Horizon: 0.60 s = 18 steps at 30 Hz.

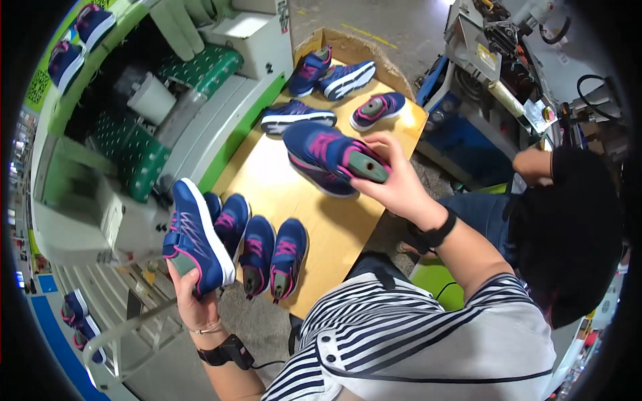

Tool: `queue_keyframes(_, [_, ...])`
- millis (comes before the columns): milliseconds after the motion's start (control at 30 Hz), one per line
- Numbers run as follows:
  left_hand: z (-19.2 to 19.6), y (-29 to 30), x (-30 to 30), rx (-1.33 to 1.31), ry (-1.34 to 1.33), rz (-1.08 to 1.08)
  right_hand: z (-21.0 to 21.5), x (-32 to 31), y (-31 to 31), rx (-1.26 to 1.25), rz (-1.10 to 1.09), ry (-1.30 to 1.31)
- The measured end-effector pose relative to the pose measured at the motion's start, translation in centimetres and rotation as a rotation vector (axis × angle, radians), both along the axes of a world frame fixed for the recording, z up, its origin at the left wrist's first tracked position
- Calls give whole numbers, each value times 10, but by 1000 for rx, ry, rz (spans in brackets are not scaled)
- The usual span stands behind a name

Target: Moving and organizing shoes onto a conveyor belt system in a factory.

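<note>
My left hand (192, 294) is closed round the heel of a blue sneaker (200, 234) with pink trim, its toe up and its white sole facing right. A grey-green shoe last shows in its opening. My right hand (394, 177) grips the heel end of another blue sneaker (321, 147) with pink laces, raised over the wooden table (348, 230). A green last (366, 165) with a round hole fills its opening. Dark blue upper and a pale sole edge show beneath it; whether that is a second shoe I cannot tell.
More sneakers stand at the table's near left, including one pair (286, 257). Several others, one a sneaker (378, 110), lie at the far end. A pale machine (207, 127) with green dotted pads borders the left. A person in black (568, 227) is at the right, near machinery (461, 127).
</note>
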State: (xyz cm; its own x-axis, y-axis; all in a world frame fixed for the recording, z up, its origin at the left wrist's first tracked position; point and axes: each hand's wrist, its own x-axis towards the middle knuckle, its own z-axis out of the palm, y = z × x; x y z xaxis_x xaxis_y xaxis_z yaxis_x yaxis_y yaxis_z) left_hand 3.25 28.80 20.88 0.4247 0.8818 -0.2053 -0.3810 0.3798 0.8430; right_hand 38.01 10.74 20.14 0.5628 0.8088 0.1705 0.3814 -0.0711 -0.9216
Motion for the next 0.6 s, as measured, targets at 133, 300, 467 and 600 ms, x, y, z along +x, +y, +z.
queue_keyframes(133, [2,17,29,-81,-31,21,-2,40,67,234,-53,-208])
queue_keyframes(300, [17,21,27,-54,-5,52,5,49,134,360,69,-138])
queue_keyframes(467, [61,75,55,92,97,64,32,58,221,328,139,148])
queue_keyframes(600, [80,163,89,317,236,246,69,42,357,395,67,-31])
